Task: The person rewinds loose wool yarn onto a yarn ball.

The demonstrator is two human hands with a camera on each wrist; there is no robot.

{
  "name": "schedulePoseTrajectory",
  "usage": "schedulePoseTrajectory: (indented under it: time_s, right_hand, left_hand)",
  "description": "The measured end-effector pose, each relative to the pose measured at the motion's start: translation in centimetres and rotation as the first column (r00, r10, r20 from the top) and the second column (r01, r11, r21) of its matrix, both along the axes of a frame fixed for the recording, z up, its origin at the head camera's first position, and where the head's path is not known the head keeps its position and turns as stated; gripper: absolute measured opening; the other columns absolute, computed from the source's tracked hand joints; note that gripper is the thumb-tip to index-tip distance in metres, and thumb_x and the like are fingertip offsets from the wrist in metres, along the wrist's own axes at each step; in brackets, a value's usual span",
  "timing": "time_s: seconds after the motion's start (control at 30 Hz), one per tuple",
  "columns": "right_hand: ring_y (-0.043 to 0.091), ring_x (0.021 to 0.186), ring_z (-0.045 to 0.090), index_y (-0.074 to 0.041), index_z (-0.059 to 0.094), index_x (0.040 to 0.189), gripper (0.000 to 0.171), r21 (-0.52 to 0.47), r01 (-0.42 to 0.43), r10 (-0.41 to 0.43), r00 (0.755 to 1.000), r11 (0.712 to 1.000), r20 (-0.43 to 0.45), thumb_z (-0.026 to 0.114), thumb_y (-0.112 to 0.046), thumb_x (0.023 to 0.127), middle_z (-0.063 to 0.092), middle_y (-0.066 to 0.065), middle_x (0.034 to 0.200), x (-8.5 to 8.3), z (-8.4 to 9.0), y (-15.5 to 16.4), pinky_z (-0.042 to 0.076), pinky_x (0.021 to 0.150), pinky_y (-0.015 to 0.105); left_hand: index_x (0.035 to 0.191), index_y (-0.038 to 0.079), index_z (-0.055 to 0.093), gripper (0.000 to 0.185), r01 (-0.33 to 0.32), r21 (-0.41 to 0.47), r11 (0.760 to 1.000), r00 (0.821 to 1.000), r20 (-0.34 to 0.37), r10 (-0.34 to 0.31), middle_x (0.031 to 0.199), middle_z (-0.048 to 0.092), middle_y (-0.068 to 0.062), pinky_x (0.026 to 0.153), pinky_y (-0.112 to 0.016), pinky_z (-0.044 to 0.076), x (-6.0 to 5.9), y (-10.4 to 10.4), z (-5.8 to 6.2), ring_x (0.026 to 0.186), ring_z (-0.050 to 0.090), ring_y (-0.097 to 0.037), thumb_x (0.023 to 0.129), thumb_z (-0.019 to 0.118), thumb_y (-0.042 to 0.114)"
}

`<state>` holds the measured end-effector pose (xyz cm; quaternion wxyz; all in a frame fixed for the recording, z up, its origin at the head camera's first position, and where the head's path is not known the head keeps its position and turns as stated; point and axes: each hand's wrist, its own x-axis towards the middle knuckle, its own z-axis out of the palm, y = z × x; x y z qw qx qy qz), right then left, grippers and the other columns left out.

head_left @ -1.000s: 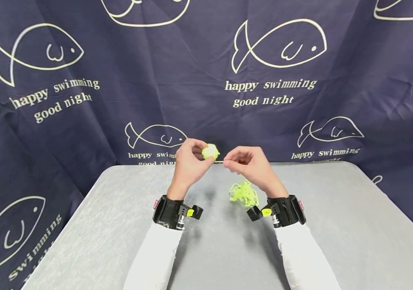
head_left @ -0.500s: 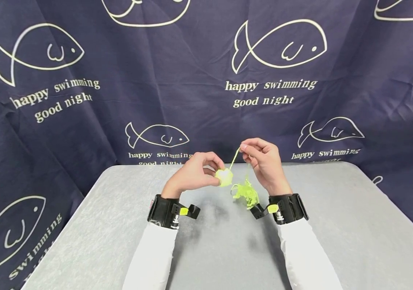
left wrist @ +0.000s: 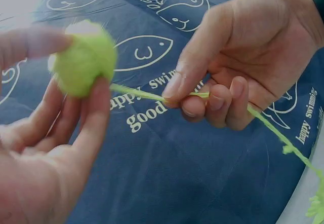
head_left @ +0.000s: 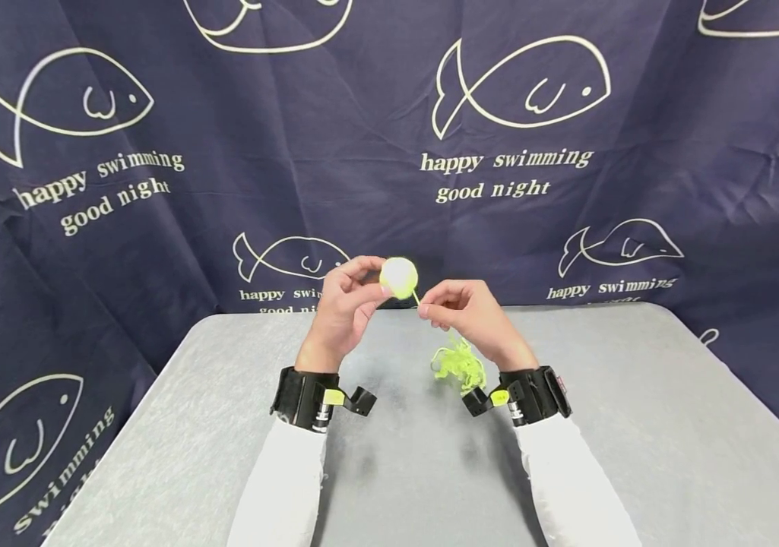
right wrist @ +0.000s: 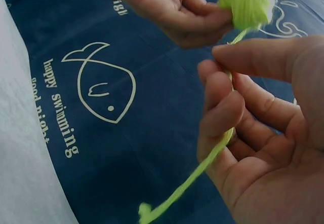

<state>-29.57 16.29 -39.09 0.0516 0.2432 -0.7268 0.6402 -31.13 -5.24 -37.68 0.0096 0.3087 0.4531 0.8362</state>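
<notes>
Yarn ball [head_left: 400, 277], grey tabletop [head_left: 642, 410], navy fish-print backdrop [head_left: 355, 129]

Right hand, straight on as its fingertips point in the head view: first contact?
Probably the yarn ball, near its lower edge, or the left hand holding it. The strand pinched by the right hand runs to that ball. Depth is unclear, so it might just miss.

At the head view's centre, the left hand [head_left: 343, 308] grips a round lime-green yarn ball [head_left: 400, 277]; the right hand [head_left: 469, 315] pinches its strand [left wrist: 139, 93] (drawn straight between them). Below right, a loose yarn tangle [head_left: 460, 365] lies on the tabletop [head_left: 635, 410].
</notes>
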Motion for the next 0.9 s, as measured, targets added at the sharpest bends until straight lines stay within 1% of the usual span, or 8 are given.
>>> schedulePoseTrajectory:
  time_s: [0.13, 0.3, 0.43, 0.57, 0.7, 0.8, 0.83, 0.9]
  right_hand:
    - [0.019, 0.062, 0.056, 0.003, 0.073, 0.096, 0.010, 0.065, -0.004, 0.006, 0.999, 0.998, -0.032, 0.076, -0.003, 0.088, 0.064, 0.008, 0.073, 0.4, 0.2, -0.5, 0.045, 0.055, 0.025]
    - [0.016, 0.061, 0.056, 0.002, 0.073, 0.095, 0.009, 0.091, 0.004, 0.001, 0.999, 0.996, -0.048, 0.076, -0.003, 0.088, 0.064, 0.008, 0.071, 0.5, 0.3, -0.8, 0.044, 0.054, 0.025]
    - [0.017, 0.061, 0.056, 0.002, 0.074, 0.094, 0.009, 0.101, 0.005, 0.000, 0.999, 0.995, -0.049, 0.076, -0.003, 0.088, 0.064, 0.008, 0.071, 0.4, 0.3, -0.9, 0.042, 0.053, 0.025]
    - [0.018, 0.061, 0.056, 0.002, 0.073, 0.094, 0.009, 0.104, 0.006, 0.000, 0.999, 0.995, -0.054, 0.076, -0.003, 0.088, 0.064, 0.008, 0.071, 0.4, 0.3, -0.9, 0.041, 0.052, 0.024]
    - [0.017, 0.061, 0.056, 0.003, 0.073, 0.094, 0.010, 0.098, 0.007, 0.000, 0.998, 0.995, -0.068, 0.076, -0.003, 0.087, 0.065, 0.007, 0.070, 0.5, 0.4, -0.8, 0.041, 0.052, 0.024]
    - [0.017, 0.061, 0.056, 0.004, 0.073, 0.094, 0.010, 0.072, 0.009, -0.002, 0.996, 0.997, -0.094, 0.076, -0.002, 0.087, 0.065, 0.007, 0.071, 0.6, 0.5, -0.5, 0.044, 0.053, 0.025]
    - [0.016, 0.061, 0.056, 0.003, 0.073, 0.094, 0.010, 0.053, 0.013, -0.007, 0.995, 0.998, -0.101, 0.076, -0.002, 0.087, 0.066, 0.006, 0.072, 0.7, 0.6, -0.4, 0.045, 0.054, 0.025]
    - [0.015, 0.061, 0.056, 0.003, 0.073, 0.093, 0.008, -0.010, 0.015, -0.016, 0.993, 1.000, -0.115, 0.076, -0.002, 0.087, 0.066, 0.006, 0.073, 0.7, 0.7, -0.1, 0.047, 0.055, 0.025]
  left_hand:
    - [0.103, 0.006, 0.069, 0.032, -0.142, 0.110, 0.984, 0.986, 0.099, 0.131, 0.098, 0.064, -0.007, 0.085, -0.029, 0.058, -0.3, 0.3, 0.1, 0.092, 0.065, -0.018, 0.081, 0.057, -0.014]
    - [0.107, 0.001, 0.070, 0.034, -0.252, 0.172, 0.952, 0.963, 0.145, 0.229, 0.092, 0.062, -0.008, 0.083, -0.030, 0.058, -0.6, 0.5, 0.1, 0.089, 0.064, -0.018, 0.082, 0.058, -0.019]
    - [0.101, 0.002, 0.070, 0.031, -0.322, 0.120, 0.939, 0.942, 0.143, 0.305, 0.094, 0.061, -0.008, 0.082, -0.029, 0.059, -0.8, 0.4, 0.1, 0.089, 0.063, -0.018, 0.080, 0.062, -0.019]
    - [0.102, 0.004, 0.067, 0.030, -0.433, -0.028, 0.901, 0.897, 0.084, 0.433, 0.101, 0.061, -0.006, 0.080, -0.026, 0.059, -1.0, 0.2, -0.2, 0.086, 0.067, -0.016, 0.079, 0.070, -0.016]
    - [0.110, 0.000, 0.065, 0.035, -0.570, -0.181, 0.802, 0.822, -0.122, 0.557, 0.105, 0.062, -0.009, 0.079, -0.029, 0.060, -1.3, -0.2, -0.6, 0.090, 0.070, -0.021, 0.079, 0.077, -0.011]
    - [0.114, -0.001, 0.067, 0.038, -0.677, -0.289, 0.677, 0.734, -0.330, 0.594, 0.107, 0.063, -0.014, 0.079, -0.035, 0.061, -1.3, -0.4, -1.0, 0.093, 0.071, -0.026, 0.079, 0.081, -0.005]
    - [0.113, 0.000, 0.068, 0.037, -0.697, -0.328, 0.638, 0.715, -0.383, 0.585, 0.108, 0.064, -0.014, 0.079, -0.036, 0.062, -1.3, -0.5, -1.1, 0.094, 0.072, -0.027, 0.079, 0.082, -0.003]
    - [0.110, 0.003, 0.071, 0.035, -0.708, -0.420, 0.568, 0.705, -0.460, 0.540, 0.107, 0.066, -0.014, 0.079, -0.036, 0.062, -1.3, -0.6, -1.2, 0.092, 0.072, -0.027, 0.078, 0.085, 0.000]
